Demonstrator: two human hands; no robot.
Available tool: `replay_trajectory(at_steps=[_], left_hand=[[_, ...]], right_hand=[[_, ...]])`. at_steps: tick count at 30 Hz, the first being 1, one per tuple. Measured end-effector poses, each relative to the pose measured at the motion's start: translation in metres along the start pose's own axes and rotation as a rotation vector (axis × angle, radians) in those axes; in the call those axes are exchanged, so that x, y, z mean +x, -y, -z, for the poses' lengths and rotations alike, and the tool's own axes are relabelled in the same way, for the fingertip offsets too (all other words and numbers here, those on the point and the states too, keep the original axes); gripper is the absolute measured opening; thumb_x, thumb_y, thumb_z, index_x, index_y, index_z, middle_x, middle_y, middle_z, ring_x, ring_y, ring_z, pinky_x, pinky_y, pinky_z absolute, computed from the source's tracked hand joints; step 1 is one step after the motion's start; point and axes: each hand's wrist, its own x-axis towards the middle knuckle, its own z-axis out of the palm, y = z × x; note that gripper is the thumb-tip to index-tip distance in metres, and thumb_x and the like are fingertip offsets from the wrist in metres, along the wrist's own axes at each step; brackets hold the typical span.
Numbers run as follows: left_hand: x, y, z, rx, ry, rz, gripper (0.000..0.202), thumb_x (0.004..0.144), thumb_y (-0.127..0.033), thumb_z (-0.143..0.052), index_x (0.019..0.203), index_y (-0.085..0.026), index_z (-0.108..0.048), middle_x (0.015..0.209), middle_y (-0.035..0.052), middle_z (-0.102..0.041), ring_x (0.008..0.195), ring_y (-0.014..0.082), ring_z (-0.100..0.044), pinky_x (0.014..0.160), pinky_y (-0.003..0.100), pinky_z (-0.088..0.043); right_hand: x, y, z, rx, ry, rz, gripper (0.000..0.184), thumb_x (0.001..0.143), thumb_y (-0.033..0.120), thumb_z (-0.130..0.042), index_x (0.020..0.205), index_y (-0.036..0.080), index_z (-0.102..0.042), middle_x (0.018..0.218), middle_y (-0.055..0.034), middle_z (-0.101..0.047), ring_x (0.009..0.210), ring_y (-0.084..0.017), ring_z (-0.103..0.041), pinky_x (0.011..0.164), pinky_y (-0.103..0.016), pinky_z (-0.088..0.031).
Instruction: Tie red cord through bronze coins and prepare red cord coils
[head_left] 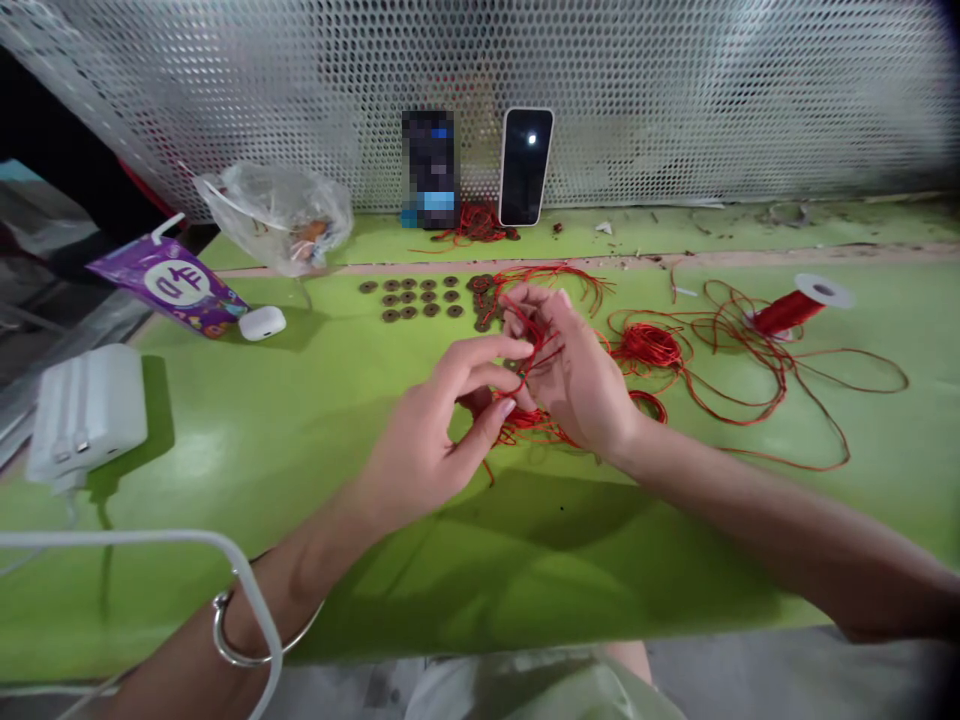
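Observation:
My left hand [442, 425] and my right hand [574, 375] meet above the middle of the green table [262, 440]. Both pinch thin red cord [536, 345] that loops between the fingers. A small bundle of the same cord [525, 425] lies on the table right under the hands. More red cord [750, 350] trails in loose loops to the right, up to a red spool [795, 305] lying on its side. Rows of small round bronze coins [416, 298] sit just beyond the hands. A silver bangle [247, 640] circles my left wrist.
Two phones [525, 165] lean on the perforated metal wall at the back. A clear plastic bag [281, 215], a purple pouch [176, 285], a white earbud case [262, 322] and a white charger block [90, 405] with cable lie at the left.

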Motion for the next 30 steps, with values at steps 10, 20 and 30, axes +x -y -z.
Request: replay_trajectory(at_steps=[10, 20, 30], left_hand=[[-0.003, -0.001, -0.005, 0.058, 0.035, -0.092, 0.033, 0.089, -0.005, -0.048, 0.117, -0.023, -0.047, 0.091, 0.0011, -0.07, 0.085, 0.0136, -0.067, 0.075, 0.025, -0.053], [-0.001, 0.007, -0.004, -0.118, -0.124, 0.217, 0.019, 0.092, -0.027, -0.053, 0.11, -0.022, -0.052, 0.101, 0.0047, -0.065, 0.091, 0.0165, -0.064, 0.075, 0.028, -0.054], [0.003, 0.005, -0.01, -0.099, -0.329, 0.195, 0.012, 0.081, -0.023, -0.067, 0.09, -0.022, -0.06, 0.088, -0.0001, -0.064, 0.075, 0.0124, -0.062, 0.068, 0.025, -0.054]], right_hand=[[0.001, 0.011, -0.004, 0.155, -0.043, -0.054, 0.034, 0.096, 0.052, -0.018, 0.1, 0.03, -0.044, 0.099, -0.0036, -0.059, 0.099, -0.018, -0.06, 0.084, -0.035, -0.05], [-0.001, 0.002, -0.001, 0.184, 0.066, -0.024, 0.044, 0.094, 0.057, -0.024, 0.107, 0.029, -0.056, 0.113, -0.0025, -0.062, 0.108, -0.019, -0.058, 0.078, -0.033, -0.054], [-0.01, -0.005, -0.002, 0.078, 0.306, 0.011, 0.05, 0.096, 0.058, -0.026, 0.122, 0.028, -0.056, 0.132, -0.0015, -0.056, 0.13, -0.018, -0.044, 0.111, -0.038, -0.035]])
